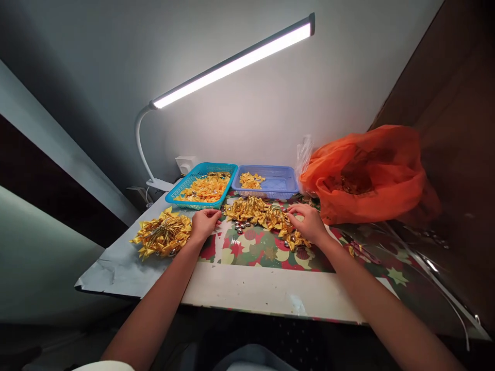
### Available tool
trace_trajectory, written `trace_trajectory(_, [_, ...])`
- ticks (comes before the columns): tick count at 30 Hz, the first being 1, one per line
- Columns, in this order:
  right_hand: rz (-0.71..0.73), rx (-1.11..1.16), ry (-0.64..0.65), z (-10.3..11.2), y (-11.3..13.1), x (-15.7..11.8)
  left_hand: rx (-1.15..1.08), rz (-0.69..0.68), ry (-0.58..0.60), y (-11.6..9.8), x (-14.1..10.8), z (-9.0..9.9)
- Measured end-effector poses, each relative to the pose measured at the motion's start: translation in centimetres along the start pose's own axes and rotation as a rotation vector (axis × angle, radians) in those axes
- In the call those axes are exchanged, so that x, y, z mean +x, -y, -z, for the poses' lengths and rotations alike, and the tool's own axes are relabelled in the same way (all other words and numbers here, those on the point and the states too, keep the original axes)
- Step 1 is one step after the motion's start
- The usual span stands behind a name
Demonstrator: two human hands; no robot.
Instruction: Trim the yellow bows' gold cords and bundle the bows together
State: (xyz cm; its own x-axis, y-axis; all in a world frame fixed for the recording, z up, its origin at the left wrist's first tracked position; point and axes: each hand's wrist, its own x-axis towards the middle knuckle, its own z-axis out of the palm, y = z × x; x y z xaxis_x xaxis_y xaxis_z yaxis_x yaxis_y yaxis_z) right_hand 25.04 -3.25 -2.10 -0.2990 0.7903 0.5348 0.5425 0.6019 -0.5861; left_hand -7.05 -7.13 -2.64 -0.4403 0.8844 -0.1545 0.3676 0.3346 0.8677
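Observation:
A row of gold ribbon bows [251, 208] with twisted gold ties lies in front of me, with several small silver bells [240, 226] along its near side. At its left end my left hand [204, 225] is closed in a pinch; whatever is between the fingertips is too small to make out. My right hand [308, 222] pinches at the right end of the row, its fingertips against the gold ties, and what they grip is unclear. Beside my left wrist sits a round heap of gold bows [162, 233]. More bows with bells [296, 240] lie below my right hand.
Behind the row stand a teal basket [170, 198] of gold bows and a blue basket [280, 192] with a few bows. An orange bag [379, 170] bulges at the right. Scissors [365, 252] lie near my right forearm. A lit lamp [235, 62] hangs overhead.

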Motion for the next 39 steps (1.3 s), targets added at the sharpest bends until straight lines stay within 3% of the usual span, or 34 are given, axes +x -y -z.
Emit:
trace_trajectory(12, [-0.141,0.172,-0.046,0.8,-0.1,1.2,0.551,-0.229,0.011,-1.7,-0.5,0.6])
trace_trajectory(22, [-0.480,0.736,0.033,1.0,-0.5,2.4,0.841,-0.369,0.211,-4.0,1.4,2.3])
trace_trajectory(27, [-0.572,0.949,0.041,1.4,0.6,3.8,0.870,-0.407,0.254,-6.2,3.1,3.3])
trace_trajectory(32, [-0.639,1.016,0.022,1.1,1.4,6.1,0.798,-0.441,0.320,-8.3,4.5,3.7])
trace_trajectory(39, [-0.686,1.043,-0.031,1.6,3.5,9.8,0.635,-0.340,0.442,-12.5,5.0,4.7])
